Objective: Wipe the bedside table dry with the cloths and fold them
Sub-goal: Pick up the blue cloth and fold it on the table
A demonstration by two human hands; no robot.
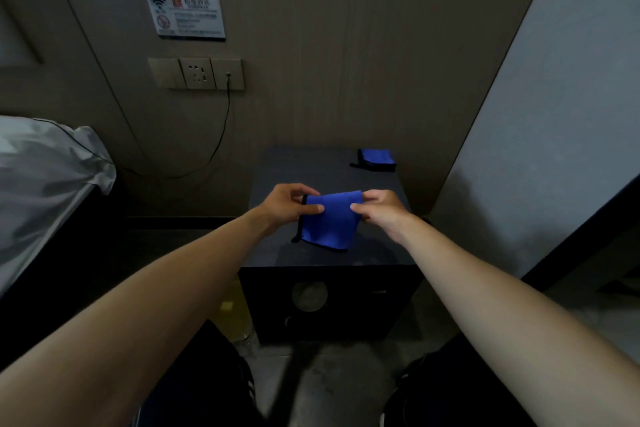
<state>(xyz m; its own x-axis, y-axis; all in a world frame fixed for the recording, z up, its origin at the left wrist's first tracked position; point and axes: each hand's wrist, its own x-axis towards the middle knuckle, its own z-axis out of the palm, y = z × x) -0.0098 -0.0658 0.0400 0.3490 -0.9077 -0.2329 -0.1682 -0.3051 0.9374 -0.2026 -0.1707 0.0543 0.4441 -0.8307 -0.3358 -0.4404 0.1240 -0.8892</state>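
While the left hand [289, 203] pinches the blue cloth [330, 220] at its nine o'clock edge, the right hand [382, 210] pinches the three o'clock edge, holding it above the dark worktop [377, 253]; a second, folded blue cloth [376, 159] lies toward one o'clock, well apart.

A hotel bedroom: a bed with white linen [45, 163], a wifi notice [188, 17] above wall sockets [197, 73], and a dark bedside desk [329, 163]
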